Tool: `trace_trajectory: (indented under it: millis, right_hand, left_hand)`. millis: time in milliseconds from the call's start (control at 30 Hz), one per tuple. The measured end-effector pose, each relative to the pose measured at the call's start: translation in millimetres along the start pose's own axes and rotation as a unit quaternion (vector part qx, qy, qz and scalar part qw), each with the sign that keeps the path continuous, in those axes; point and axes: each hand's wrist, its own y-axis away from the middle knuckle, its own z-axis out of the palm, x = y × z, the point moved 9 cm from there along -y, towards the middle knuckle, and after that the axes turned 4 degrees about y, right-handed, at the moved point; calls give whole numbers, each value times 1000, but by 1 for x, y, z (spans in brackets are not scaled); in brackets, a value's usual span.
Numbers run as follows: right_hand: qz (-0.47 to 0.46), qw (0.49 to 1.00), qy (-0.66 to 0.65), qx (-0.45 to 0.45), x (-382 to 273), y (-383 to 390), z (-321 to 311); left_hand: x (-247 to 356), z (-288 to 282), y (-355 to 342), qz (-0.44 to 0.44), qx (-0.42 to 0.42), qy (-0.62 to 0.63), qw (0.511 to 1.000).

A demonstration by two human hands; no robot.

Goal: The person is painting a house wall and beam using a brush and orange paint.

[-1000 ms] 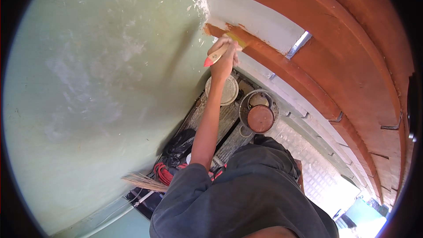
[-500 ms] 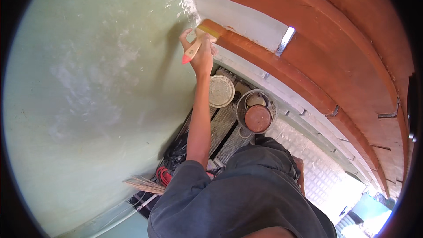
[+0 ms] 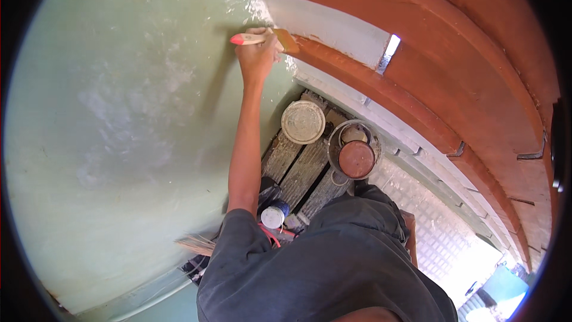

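Note:
My left hand (image 3: 258,53) is closed around a flat paintbrush (image 3: 256,38) with a pale handle and pink tip. Orange-brown bristles press against the left end of a narrow painted ledge (image 3: 369,77), where it meets the pale green wall (image 3: 137,143). The handle points left, nearly level. My left arm stretches up along the wall, its shadow falling beside it. My right hand does not show.
Below, weathered planks (image 3: 301,170) carry a round whitish lid or bucket top (image 3: 302,122) and a bucket (image 3: 333,164) holding a container of red-brown paint (image 3: 356,159). A blue-and-white can (image 3: 273,217) and broom bristles (image 3: 195,244) lie near my left sleeve. Red-brown curved panels (image 3: 453,77) rise on the right.
My left hand has shifted a little left, and the brush handle has swung from pointing down-left to nearly level. The bristles remain at the ledge's left end. The blue-and-white can has come into view.

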Motion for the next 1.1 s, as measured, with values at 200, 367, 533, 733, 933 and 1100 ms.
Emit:
trace_trajectory:
  millis: [200, 367, 533, 733, 933, 1100]
  right_hand:
    - [44, 996, -3, -80, -87, 9, 19]
    - [67, 996, 28, -59, -66, 15, 13]
    - [35, 999, 6, -8, -41, 7, 20]
    - [56, 996, 30, -66, -76, 12, 25]
    - [3, 999, -16, -34, -24, -5, 27]
    - [35, 998, 34, -42, -63, -6, 23]
  left_hand:
    - [-13, -28, -6, -58, -63, -90, 992]
    - [41, 0, -29, 109, -94, -439, 887]
    - [39, 33, -5, 184, -183, -339, 904]
    - [30, 62, 25, 155, -258, -384, 873]
    - [21, 35, -24, 84, -162, -374, 909]
    - [43, 26, -16, 176, -75, -620, 761]
